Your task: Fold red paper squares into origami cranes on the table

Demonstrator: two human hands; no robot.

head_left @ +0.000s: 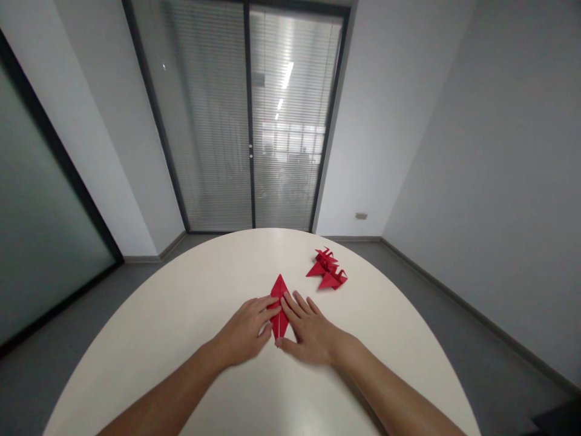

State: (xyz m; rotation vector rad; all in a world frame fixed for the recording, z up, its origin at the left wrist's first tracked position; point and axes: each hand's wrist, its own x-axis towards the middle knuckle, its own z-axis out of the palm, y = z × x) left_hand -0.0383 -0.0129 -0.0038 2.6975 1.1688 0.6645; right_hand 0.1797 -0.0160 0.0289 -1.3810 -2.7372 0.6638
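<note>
A red sheet of origami paper (280,284), folded into a long diamond with a slit down its lower half, lies flat on the white table (200,266). My left hand (249,327) rests at its left edge, fingertips on the paper, fingers stretched out. From the other side my right hand (313,330) presses on it with fingers spread; its thumb touches near the lower tip. Neither hand grips the paper. Fingers cover part of both side corners.
Several folded red paper cranes (327,267) sit clustered on the table, beyond my right hand. The table's rounded far edge curves in front of a glass partition with blinds (209,133). A plain wall (499,181) stands to the right.
</note>
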